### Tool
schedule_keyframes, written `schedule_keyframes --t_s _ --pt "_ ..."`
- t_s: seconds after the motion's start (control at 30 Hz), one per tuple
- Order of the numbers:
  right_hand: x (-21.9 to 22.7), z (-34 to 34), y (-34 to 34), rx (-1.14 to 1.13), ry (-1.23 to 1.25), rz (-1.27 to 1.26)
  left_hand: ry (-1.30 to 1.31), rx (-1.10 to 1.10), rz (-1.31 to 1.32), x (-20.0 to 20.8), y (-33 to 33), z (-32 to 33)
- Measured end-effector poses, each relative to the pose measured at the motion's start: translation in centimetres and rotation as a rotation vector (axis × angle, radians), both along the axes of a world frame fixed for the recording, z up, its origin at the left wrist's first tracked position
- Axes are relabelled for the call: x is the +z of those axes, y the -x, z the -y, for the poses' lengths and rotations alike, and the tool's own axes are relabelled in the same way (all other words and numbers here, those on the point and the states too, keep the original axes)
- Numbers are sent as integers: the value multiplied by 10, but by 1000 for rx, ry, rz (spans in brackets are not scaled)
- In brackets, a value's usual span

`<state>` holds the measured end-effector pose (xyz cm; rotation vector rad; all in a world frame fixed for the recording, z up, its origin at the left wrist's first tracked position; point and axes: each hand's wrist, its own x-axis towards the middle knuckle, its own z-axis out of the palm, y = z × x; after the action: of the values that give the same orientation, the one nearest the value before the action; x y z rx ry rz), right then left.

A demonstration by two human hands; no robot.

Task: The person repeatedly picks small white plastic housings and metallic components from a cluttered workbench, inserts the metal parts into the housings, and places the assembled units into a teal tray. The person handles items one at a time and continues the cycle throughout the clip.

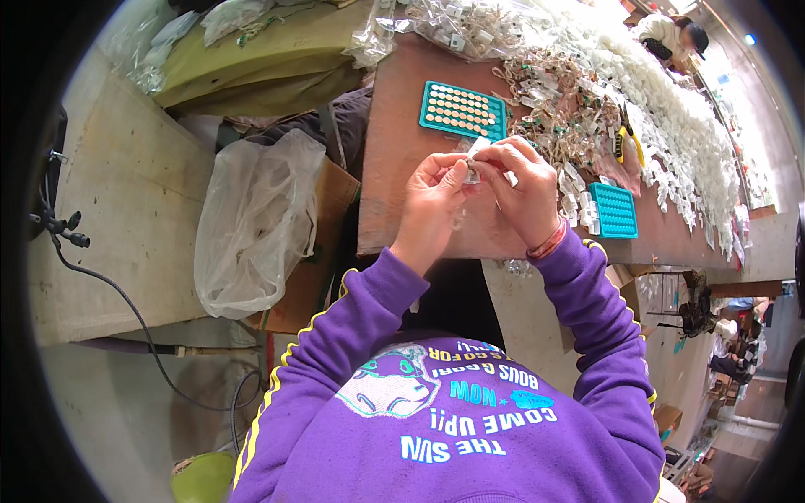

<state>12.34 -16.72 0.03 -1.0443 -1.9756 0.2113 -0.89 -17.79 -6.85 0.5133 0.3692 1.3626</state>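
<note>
Above the brown table, my left hand and my right hand meet with fingertips pinched together. Between them is a small whitish piece with a dark spot; its exact kind is too small to make out. Both hands appear closed on it. Just beyond my fingers lies a teal tray with rows of small round pale metallic discs. To the right of my right hand, small white pieces lie beside a second teal tray with rows of small hollows.
Tangled wires with small parts and a long heap of white pieces cover the table's far right. Yellow-and-black pliers rest there. A clear plastic bag hangs over a cardboard box at left. Another person sits far right.
</note>
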Motion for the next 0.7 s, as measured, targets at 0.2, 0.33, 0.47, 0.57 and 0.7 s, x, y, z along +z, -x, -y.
schedule_keyframes --t_s 0.2,0.33,0.47,0.57,0.7 --pt "7 0 -5 35 247 -18 15 -29 -4 -2 3 -1" --pt "-4 10 0 -3 -68 131 25 -37 71 -2 5 -1" --pt "-14 12 3 -5 -188 157 74 -14 73 -3 3 0" --pt "-9 11 1 2 -215 107 23 -40 91 -3 4 -1" --pt "16 10 -12 -69 279 -252 -43 -115 121 0 3 1"
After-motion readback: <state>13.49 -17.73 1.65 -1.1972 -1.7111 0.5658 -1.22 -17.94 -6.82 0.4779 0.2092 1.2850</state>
